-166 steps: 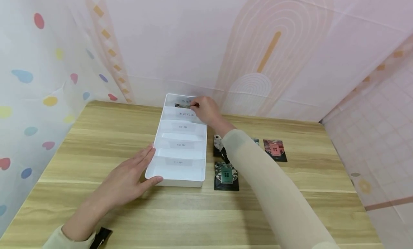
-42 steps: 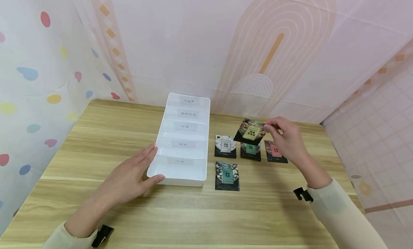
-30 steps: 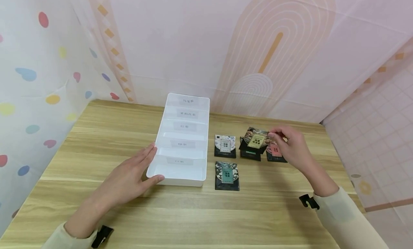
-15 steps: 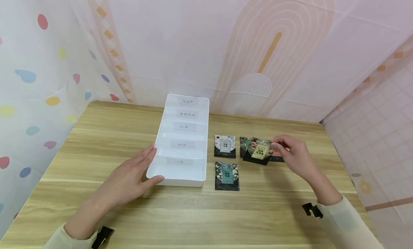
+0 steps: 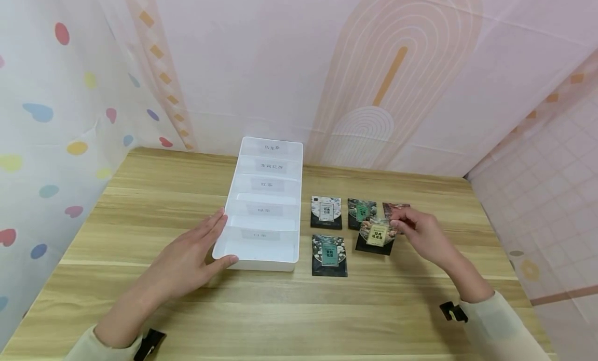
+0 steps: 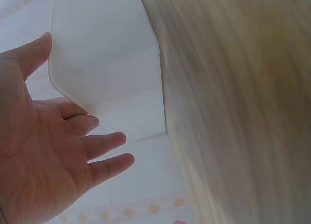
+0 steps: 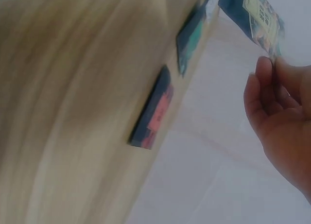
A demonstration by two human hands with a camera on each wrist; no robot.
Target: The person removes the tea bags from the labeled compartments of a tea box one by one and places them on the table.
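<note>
My right hand (image 5: 421, 237) pinches a tea sachet (image 5: 376, 236) with a yellow label by its upper right corner. In the right wrist view the held sachet (image 7: 257, 20) is raised above the table. My left hand (image 5: 189, 259) rests at the near left corner of a white divided box (image 5: 295, 205), its thumb at the front rim and its fingers along the left side. In the left wrist view those fingers (image 6: 107, 144) are loosely extended against the box's outer wall (image 6: 112, 63). The box has several labelled compartments in a row.
Right of the box lie a white-label sachet (image 5: 326, 213), a green one (image 5: 361, 211), and a teal one (image 5: 329, 254) in front. A red sachet (image 5: 394, 208) is partly hidden by my right hand. A patterned curtain (image 5: 261, 65) hangs behind the wooden table (image 5: 280, 319).
Earliest, my right hand held a sachet at the box's far compartment. It moved right, and the yellow-label sachet came down toward the front, past the green one. The left hand stayed at the box corner.
</note>
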